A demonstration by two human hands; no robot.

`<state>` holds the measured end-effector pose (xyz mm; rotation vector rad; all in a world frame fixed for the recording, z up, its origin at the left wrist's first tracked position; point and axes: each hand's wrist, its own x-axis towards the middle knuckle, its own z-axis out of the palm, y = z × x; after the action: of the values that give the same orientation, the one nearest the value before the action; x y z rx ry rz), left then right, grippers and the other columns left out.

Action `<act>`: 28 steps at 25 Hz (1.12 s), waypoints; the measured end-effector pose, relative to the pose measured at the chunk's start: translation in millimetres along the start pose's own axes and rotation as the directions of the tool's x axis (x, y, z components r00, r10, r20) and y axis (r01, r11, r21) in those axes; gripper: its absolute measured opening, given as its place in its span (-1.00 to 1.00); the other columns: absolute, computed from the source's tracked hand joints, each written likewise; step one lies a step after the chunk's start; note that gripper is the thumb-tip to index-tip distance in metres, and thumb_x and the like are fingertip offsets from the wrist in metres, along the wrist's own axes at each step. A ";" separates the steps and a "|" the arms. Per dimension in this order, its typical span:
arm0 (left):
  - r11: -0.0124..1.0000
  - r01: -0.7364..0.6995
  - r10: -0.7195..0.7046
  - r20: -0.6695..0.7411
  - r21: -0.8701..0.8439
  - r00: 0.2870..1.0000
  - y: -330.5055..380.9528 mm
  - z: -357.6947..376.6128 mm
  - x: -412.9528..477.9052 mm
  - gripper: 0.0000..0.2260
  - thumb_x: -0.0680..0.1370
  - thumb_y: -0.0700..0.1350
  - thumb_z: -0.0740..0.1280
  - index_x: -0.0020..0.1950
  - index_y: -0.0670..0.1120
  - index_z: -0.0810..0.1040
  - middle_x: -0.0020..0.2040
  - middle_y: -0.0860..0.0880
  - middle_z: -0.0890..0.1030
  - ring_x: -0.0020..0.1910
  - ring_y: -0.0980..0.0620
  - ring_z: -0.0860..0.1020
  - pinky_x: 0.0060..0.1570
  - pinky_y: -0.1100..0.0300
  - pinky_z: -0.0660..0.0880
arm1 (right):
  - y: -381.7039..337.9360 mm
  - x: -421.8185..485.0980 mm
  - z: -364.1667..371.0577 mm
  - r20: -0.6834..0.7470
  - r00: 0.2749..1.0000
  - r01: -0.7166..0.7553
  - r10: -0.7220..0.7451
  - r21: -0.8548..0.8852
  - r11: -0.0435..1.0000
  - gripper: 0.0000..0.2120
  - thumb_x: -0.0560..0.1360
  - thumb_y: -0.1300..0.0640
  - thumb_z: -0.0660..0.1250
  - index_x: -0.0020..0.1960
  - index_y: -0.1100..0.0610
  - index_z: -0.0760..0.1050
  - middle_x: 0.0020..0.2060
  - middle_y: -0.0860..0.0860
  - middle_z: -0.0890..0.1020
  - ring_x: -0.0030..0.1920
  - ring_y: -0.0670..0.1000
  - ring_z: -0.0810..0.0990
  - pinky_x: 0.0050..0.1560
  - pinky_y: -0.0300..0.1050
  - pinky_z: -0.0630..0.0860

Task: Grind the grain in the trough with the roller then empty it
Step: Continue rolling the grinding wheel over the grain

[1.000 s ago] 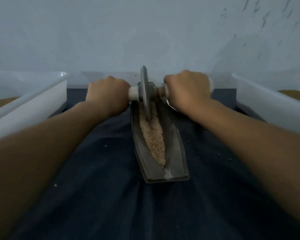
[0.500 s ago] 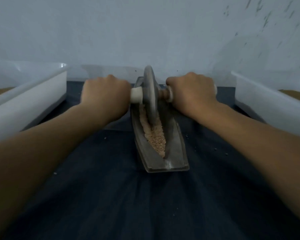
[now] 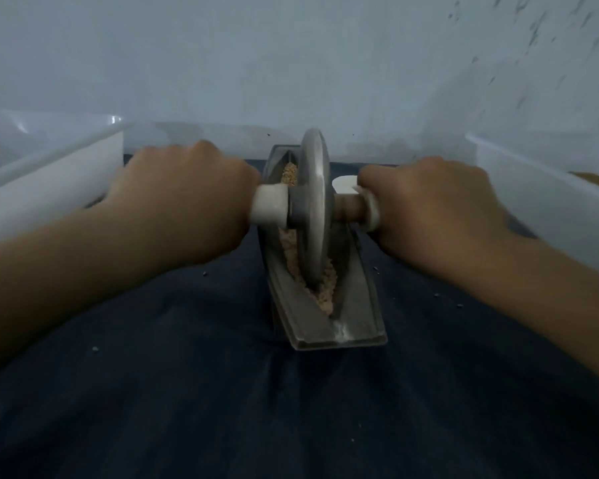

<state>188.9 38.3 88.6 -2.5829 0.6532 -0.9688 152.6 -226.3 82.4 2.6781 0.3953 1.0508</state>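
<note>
hands, two: left hand (image 3: 184,198) and right hand (image 3: 429,205), one on each side of one roller (image 3: 313,209). one trough (image 3: 353,305), long and grey, lengthwise on dark blue cloth (image 3: 222,392), with one strip of tan grain (image 3: 325,292) in its groove. two white bins, left bin (image 3: 49,188) and right bin (image 3: 550,202), flanking the cloth, well apart from the trough. pale wall (image 3: 291,63) behind. a few stray specks (image 3: 95,349) on the cloth. roller disc upright in the groove, hiding the middle of the grain. both hands fisted tight round the roller's side handles, knuckles up, slightly blurred.
</note>
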 end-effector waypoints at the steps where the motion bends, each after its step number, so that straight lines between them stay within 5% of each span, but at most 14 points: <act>1: 0.998 0.045 -0.048 0.061 0.051 0.997 3.9 8.6 12.7 -0.94 0.38 0.05 0.38 -0.19 0.12 0.57 -0.43 0.06 0.26 -0.57 0.07 0.20 -0.49 0.30 0.14 | -6.0 17.9 8.4 0.088 0.994 -0.062 0.062 0.003 0.998 -0.82 0.43 0.08 0.39 -0.17 -0.02 0.36 -0.39 -0.01 0.43 -0.38 0.16 0.47 -0.42 -0.15 0.30; 3: 0.984 0.177 -0.175 0.161 -0.001 0.971 4.9 17.2 48.3 -0.89 0.49 -0.04 0.36 -0.01 0.03 0.61 -0.28 -0.07 0.45 -0.38 -0.10 0.43 -0.36 0.11 0.34 | -12.9 55.5 25.3 0.264 0.943 -0.215 0.201 0.027 0.976 -0.92 0.53 0.11 0.33 0.03 0.02 0.53 -0.05 0.13 0.61 -0.03 0.24 0.61 -0.17 -0.05 0.40; 5: 0.968 0.244 -0.223 0.247 -0.060 0.943 0.3 24.0 65.5 -0.85 0.52 -0.05 0.34 0.07 0.01 0.60 -0.17 -0.08 0.50 -0.25 -0.11 0.47 -0.24 0.06 0.40 | -16.9 81.0 30.7 0.307 0.924 -0.242 0.227 0.013 0.970 -0.77 0.52 0.17 0.33 0.17 0.05 0.59 0.10 0.15 0.61 0.11 0.24 0.60 -0.09 -0.06 0.35; 7: 0.968 0.226 -0.194 0.249 -0.107 0.949 1.8 24.6 45.6 -0.90 0.53 -0.02 0.33 0.01 0.03 0.57 -0.20 -0.05 0.50 -0.27 -0.09 0.47 -0.27 0.07 0.42 | -19.2 72.5 16.9 0.288 0.945 -0.164 0.158 -0.004 0.986 -0.81 0.50 0.15 0.36 0.10 0.02 0.59 -0.01 0.12 0.60 0.01 0.23 0.60 -0.15 -0.05 0.33; 9: 0.983 0.158 -0.148 0.106 -0.096 0.983 4.0 19.0 6.6 -0.92 0.47 0.03 0.36 -0.17 0.08 0.48 -0.35 0.03 0.39 -0.43 -0.05 0.38 -0.41 0.14 0.35 | -11.2 40.4 2.0 0.200 0.978 -0.063 0.057 0.024 0.998 -0.87 0.45 0.13 0.41 -0.08 -0.07 0.51 -0.29 -0.01 0.46 -0.27 0.15 0.50 -0.32 -0.12 0.28; 12: 0.999 0.009 -0.010 -0.029 -0.051 1.000 -6.9 4.6 -16.7 -0.82 0.29 0.06 0.37 -0.28 0.10 0.37 -0.47 0.06 0.27 -0.57 -0.03 0.31 -0.50 0.21 0.33 | -3.6 -4.8 -20.7 0.062 0.998 0.020 -0.027 0.107 0.994 -0.63 0.19 0.13 0.50 -0.32 -0.09 0.28 -0.52 -0.16 0.20 -0.55 -0.11 0.13 -0.45 -0.34 0.06; 15: 0.998 0.014 -0.016 0.033 0.068 0.999 0.3 8.6 0.0 -0.86 0.31 0.03 0.45 -0.26 0.09 0.50 -0.46 0.02 0.29 -0.56 -0.04 0.32 -0.48 0.20 0.28 | -2.3 2.9 4.6 0.109 0.993 -0.047 0.044 0.026 0.999 -0.61 0.24 0.06 0.48 -0.31 -0.08 0.22 -0.52 -0.14 0.25 -0.56 -0.05 0.23 -0.45 -0.32 0.04; 18: 0.985 0.147 -0.159 0.137 0.095 0.978 7.6 20.1 48.9 -0.89 0.49 -0.04 0.36 -0.01 0.03 0.60 -0.24 -0.09 0.52 -0.31 -0.16 0.55 -0.34 0.09 0.35 | -7.4 55.6 42.9 0.156 0.967 -0.210 0.201 0.047 0.976 -0.88 0.47 0.11 0.35 -0.13 -0.05 0.41 -0.29 0.01 0.49 -0.23 0.19 0.58 -0.37 -0.12 0.24; 21: 0.988 0.120 -0.139 0.226 0.094 0.964 5.7 9.5 81.0 -0.82 0.50 -0.09 0.32 0.07 -0.01 0.60 -0.15 -0.09 0.51 -0.20 -0.14 0.54 -0.24 0.06 0.39 | -7.1 68.7 53.6 0.275 0.930 -0.283 0.242 0.121 0.951 -0.92 0.55 0.09 0.30 0.04 0.02 0.53 -0.07 0.09 0.61 -0.13 0.17 0.57 -0.22 -0.04 0.40; 24: 0.997 0.038 -0.048 0.171 0.061 0.984 6.0 -1.2 41.1 -0.90 0.47 -0.06 0.33 -0.03 0.05 0.56 -0.21 -0.09 0.52 -0.25 -0.17 0.57 -0.32 0.11 0.35 | 1.5 25.3 29.5 0.138 0.984 -0.132 0.113 0.138 0.982 -0.85 0.50 -0.03 0.33 -0.16 -0.10 0.36 -0.34 -0.04 0.51 -0.34 0.11 0.49 -0.40 -0.09 0.39; 26: 1.000 -0.011 0.009 0.088 0.023 0.996 4.9 -14.8 3.7 -0.87 0.35 -0.02 0.40 -0.23 0.10 0.45 -0.43 0.02 0.30 -0.53 -0.04 0.33 -0.47 0.27 0.15 | 1.8 -6.1 1.8 -0.003 1.000 -0.007 0.007 0.076 0.997 -0.67 0.34 0.01 0.37 -0.24 -0.16 0.18 -0.51 -0.14 0.30 -0.54 -0.01 0.27 -0.50 -0.27 0.15; 28: 1.000 -0.027 0.028 -0.008 0.014 1.000 2.3 -15.6 -0.9 -0.80 0.23 0.00 0.43 -0.34 0.11 0.40 -0.47 0.09 0.15 -0.59 0.05 0.12 -0.45 0.38 -0.01 | 6.5 -10.8 -8.2 -0.024 0.999 0.031 -0.029 0.084 0.996 -0.67 0.23 0.04 0.39 -0.29 -0.13 0.21 -0.56 -0.17 0.20 -0.57 -0.12 0.13 -0.46 -0.36 0.06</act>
<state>177.0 34.9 98.4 -2.5524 0.6798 -0.9720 140.4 -235.0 83.6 2.7267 0.4934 1.0801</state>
